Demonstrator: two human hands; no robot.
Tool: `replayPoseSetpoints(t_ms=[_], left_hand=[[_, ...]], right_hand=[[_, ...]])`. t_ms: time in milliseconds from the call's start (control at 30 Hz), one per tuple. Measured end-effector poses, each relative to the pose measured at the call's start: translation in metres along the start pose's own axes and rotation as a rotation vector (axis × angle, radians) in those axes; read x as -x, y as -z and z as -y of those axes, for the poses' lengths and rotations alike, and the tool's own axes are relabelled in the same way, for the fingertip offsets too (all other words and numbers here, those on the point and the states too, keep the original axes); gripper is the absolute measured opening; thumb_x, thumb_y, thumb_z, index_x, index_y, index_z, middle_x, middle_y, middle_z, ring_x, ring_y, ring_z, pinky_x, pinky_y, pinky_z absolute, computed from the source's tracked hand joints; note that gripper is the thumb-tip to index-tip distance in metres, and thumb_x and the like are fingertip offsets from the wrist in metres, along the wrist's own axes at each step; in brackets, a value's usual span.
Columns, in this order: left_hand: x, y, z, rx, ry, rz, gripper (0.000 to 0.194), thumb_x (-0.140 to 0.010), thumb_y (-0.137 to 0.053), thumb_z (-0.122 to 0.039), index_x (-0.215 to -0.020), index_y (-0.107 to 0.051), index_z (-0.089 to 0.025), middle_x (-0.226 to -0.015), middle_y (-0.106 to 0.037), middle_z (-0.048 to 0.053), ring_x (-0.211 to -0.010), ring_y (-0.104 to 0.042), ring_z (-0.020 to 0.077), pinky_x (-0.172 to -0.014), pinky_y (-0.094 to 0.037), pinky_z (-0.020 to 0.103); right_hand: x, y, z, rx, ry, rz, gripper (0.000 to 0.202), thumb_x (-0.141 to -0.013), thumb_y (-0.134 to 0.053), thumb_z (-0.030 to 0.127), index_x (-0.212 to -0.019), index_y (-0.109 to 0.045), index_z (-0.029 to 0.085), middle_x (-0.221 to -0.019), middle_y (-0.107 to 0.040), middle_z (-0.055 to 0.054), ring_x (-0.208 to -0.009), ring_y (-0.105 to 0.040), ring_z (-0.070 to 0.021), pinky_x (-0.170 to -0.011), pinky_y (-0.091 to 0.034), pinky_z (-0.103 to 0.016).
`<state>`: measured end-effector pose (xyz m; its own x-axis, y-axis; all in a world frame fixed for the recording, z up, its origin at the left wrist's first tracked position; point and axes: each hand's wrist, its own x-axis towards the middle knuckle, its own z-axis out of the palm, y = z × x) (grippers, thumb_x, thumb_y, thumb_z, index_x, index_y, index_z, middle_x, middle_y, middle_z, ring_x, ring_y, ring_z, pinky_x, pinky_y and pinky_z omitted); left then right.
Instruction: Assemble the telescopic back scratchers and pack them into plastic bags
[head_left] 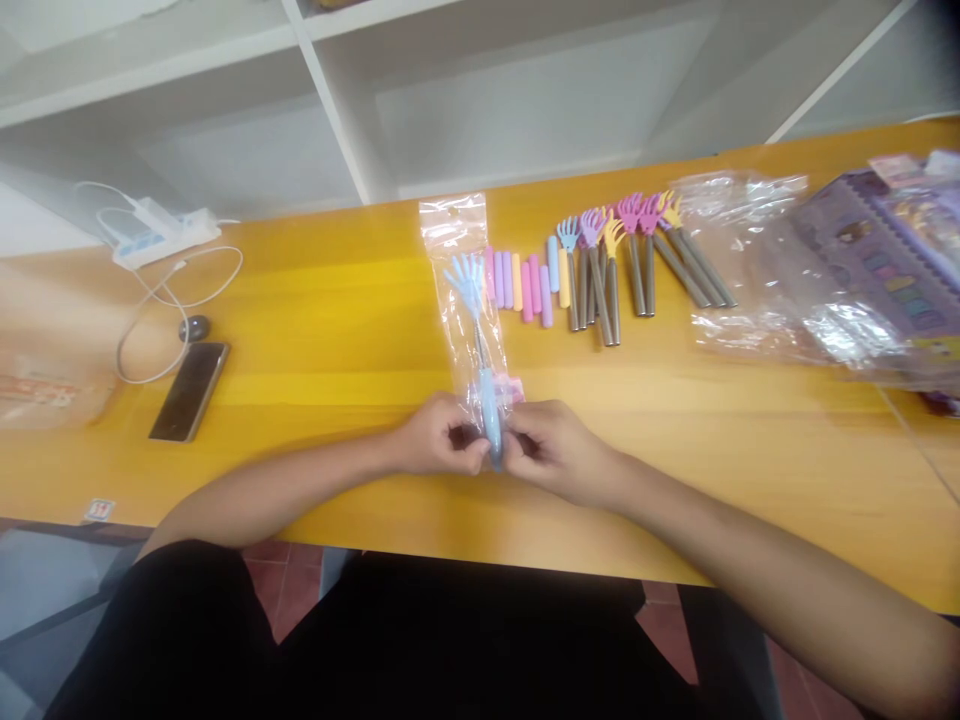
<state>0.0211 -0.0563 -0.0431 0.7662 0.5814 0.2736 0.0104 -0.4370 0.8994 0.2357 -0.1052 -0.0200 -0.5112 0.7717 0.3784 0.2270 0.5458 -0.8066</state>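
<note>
A light blue back scratcher [490,405] lies inside a clear plastic bag [454,222], its hand-shaped head towards the far side and its handle towards me. My left hand [444,437] pinches the near end of the bag on the left of the handle. On the right of the handle, my right hand [553,447] pinches the same end. A small pink item [512,389] shows beside the handle, partly hidden. Beyond my hands lies a row of pastel handle sleeves [531,287]. Several back scratchers [604,270] with dark metal shafts lie to their right.
Clear plastic bags [757,250] and a purple printed package [862,240] cover the table's right end. On the left are a phone [189,392], a small dark round object [195,328], a white cable [238,270] and a power strip [166,238]. White shelving [525,110] stands behind the table [337,330].
</note>
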Motion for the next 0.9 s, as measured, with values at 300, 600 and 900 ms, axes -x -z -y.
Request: replayPoseSetpoints(t_ms=[300,600,900], left_hand=[[0.000,0.001,0.001,0.020,0.050,0.028,0.013,-0.084,-0.069,-0.028,-0.086,-0.077,-0.019,-0.075,-0.075,0.003,-0.069,-0.070,0.0175,-0.070,-0.058,0.028],[-0.006,0.027,-0.011,0.205,0.125,-0.316,0.040,-0.099,-0.063,-0.058,-0.098,-0.073,-0.019,-0.082,-0.071,0.004,-0.070,-0.066,0.0159,-0.066,-0.055,0.026],[-0.029,0.075,-0.004,0.372,0.153,-0.794,0.035,-0.086,-0.086,-0.049,-0.092,-0.066,-0.020,-0.076,-0.059,-0.003,-0.062,-0.053,0.0083,-0.058,-0.046,0.019]], right_hand=[[0.001,0.000,0.000,-0.033,-0.041,0.022,0.015,-0.089,-0.052,0.011,-0.075,-0.053,0.017,-0.066,-0.049,0.005,-0.059,-0.039,-0.0061,-0.058,-0.035,-0.017],[0.003,0.001,0.007,0.042,0.030,0.170,0.013,-0.088,-0.053,0.008,-0.079,-0.057,0.018,-0.071,-0.054,0.003,-0.062,-0.043,-0.0079,-0.064,-0.036,-0.020],[0.004,-0.002,0.013,0.154,0.048,0.422,0.018,-0.093,-0.064,0.020,-0.075,-0.059,0.018,-0.070,-0.060,0.002,-0.060,-0.048,-0.0089,-0.063,-0.036,-0.023]])
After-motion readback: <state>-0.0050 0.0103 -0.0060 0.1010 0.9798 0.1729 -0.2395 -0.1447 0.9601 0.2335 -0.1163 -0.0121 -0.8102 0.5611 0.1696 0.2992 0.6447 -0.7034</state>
